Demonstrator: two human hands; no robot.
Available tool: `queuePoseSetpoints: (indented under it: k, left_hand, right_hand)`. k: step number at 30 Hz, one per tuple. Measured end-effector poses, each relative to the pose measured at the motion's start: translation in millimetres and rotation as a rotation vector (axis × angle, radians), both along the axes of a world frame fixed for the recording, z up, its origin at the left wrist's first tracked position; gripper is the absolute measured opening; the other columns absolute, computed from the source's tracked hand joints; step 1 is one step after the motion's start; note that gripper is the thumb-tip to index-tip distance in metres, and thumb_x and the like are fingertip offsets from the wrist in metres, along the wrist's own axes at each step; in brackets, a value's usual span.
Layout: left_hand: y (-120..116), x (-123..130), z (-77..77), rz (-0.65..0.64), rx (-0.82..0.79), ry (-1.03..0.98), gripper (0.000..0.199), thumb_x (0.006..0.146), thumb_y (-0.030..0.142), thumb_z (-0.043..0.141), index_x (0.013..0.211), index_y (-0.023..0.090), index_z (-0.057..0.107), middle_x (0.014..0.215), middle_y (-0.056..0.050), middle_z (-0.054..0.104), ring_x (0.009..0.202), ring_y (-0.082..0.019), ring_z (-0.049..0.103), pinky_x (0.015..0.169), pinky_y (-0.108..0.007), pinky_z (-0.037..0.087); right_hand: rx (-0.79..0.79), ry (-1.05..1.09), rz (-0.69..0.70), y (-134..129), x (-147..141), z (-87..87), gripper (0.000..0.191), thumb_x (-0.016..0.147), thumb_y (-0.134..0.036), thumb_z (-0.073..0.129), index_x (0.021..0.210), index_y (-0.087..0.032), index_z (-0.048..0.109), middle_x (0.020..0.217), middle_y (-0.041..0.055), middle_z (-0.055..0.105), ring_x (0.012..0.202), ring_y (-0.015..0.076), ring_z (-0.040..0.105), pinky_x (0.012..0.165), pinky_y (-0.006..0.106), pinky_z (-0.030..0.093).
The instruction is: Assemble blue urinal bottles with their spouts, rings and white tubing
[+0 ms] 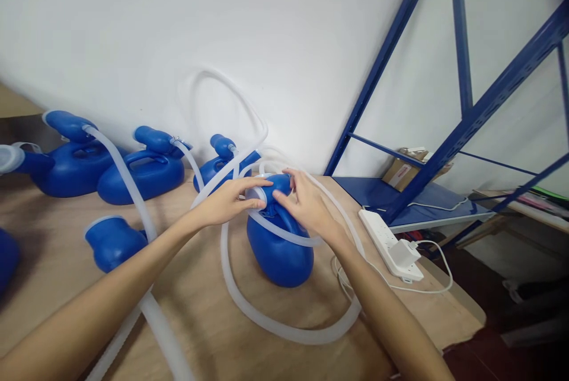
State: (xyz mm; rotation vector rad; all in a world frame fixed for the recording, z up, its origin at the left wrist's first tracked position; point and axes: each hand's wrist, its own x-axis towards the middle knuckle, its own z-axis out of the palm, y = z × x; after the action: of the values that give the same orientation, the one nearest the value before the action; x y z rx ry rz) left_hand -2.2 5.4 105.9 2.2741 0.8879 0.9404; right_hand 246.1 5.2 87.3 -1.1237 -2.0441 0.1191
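A blue plastic bottle (280, 253) with a handle rests on the wooden table, with a blue head piece (278, 185) at its top. My left hand (231, 198) pinches the pale rim (256, 196) of that head piece between thumb and fingers. From the right, my right hand (306, 203) holds the same piece, its thumb on the front and its fingers behind. A translucent ribbed hose (288, 333) loops around the bottle, and a length of it crosses the bottle's front below my hands.
Several blue bottles (142, 179) with hoses stand along the wall at left. A loose blue head piece (115, 243) lies nearer. A white power strip (391, 247) and a blue metal shelf (422, 215) are at right.
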Motion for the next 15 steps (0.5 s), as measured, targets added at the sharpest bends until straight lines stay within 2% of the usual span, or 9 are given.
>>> queuePoseSetpoints:
  k: [3, 5, 8, 10, 12, 15]
  left_hand:
    - [-1, 4, -4.2, 0.037, -0.036, -0.037, 0.065, 0.095, 0.053, 0.068, 0.153, 0.025, 0.057, 0.158, -0.01, 0.057, 0.135, -0.032, 0.061, 0.104, -0.042, 0.057]
    - [0, 7, -10.5, 0.078, -0.091, -0.101, 0.077, 0.093, 0.052, 0.07, 0.161, 0.024, 0.045, 0.163, -0.015, 0.05, 0.14, -0.034, 0.058, 0.106, -0.046, 0.057]
    - [7, 10, -25.6, 0.061, -0.234, -0.264, 0.099, 0.084, 0.046, 0.08, 0.167, 0.027, 0.029, 0.163, -0.02, 0.047, 0.133, -0.035, 0.064, 0.1, -0.048, 0.062]
    - [13, 11, -38.0, 0.024, -0.365, -0.361, 0.11, 0.076, 0.039, 0.087, 0.166, 0.027, 0.025, 0.154, -0.02, 0.055, 0.124, -0.033, 0.07, 0.097, -0.048, 0.063]
    - [19, 13, -50.2, 0.035, -0.463, -0.442, 0.108, 0.071, 0.033, 0.09, 0.161, 0.023, 0.032, 0.14, -0.019, 0.065, 0.119, -0.031, 0.072, 0.097, -0.048, 0.063]
    - [25, 17, -62.6, 0.097, -0.493, -0.524, 0.092, 0.067, 0.032, 0.093, 0.146, 0.015, 0.047, 0.12, -0.016, 0.074, 0.114, -0.03, 0.073, 0.1, -0.05, 0.061]
  right_hand:
    - [-0.16, -0.051, 0.021, -20, 3, -17.2, 0.107, 0.082, -0.061, 0.081, 0.168, -0.027, 0.026, 0.157, 0.0203, 0.049, 0.143, 0.0422, 0.051, 0.113, 0.061, 0.046]
    - [-0.243, -0.054, 0.006, -22, 5, -25.7, 0.123, 0.079, -0.057, 0.084, 0.173, -0.026, 0.009, 0.167, 0.0223, 0.039, 0.151, 0.0446, 0.044, 0.117, 0.065, 0.042]
    - [-0.288, -0.021, 0.051, -9, 7, -31.4, 0.115, 0.087, -0.041, 0.076, 0.173, -0.028, 0.001, 0.169, 0.0193, 0.04, 0.151, 0.0405, 0.047, 0.12, 0.064, 0.039]
    - [-0.298, 0.024, 0.08, 4, 8, -34.3, 0.109, 0.09, -0.035, 0.071, 0.172, -0.028, 0.0, 0.163, 0.0187, 0.049, 0.146, 0.0373, 0.054, 0.121, 0.062, 0.041]
    - [-0.311, 0.1, 0.076, 14, 7, -38.6, 0.107, 0.09, -0.034, 0.07, 0.172, -0.024, 0.002, 0.154, 0.0193, 0.057, 0.14, 0.0352, 0.059, 0.119, 0.06, 0.043]
    - [-0.285, 0.189, 0.018, 21, 5, -45.4, 0.104, 0.083, -0.033, 0.074, 0.169, -0.019, 0.016, 0.153, 0.0206, 0.057, 0.14, 0.0356, 0.058, 0.119, 0.058, 0.045]
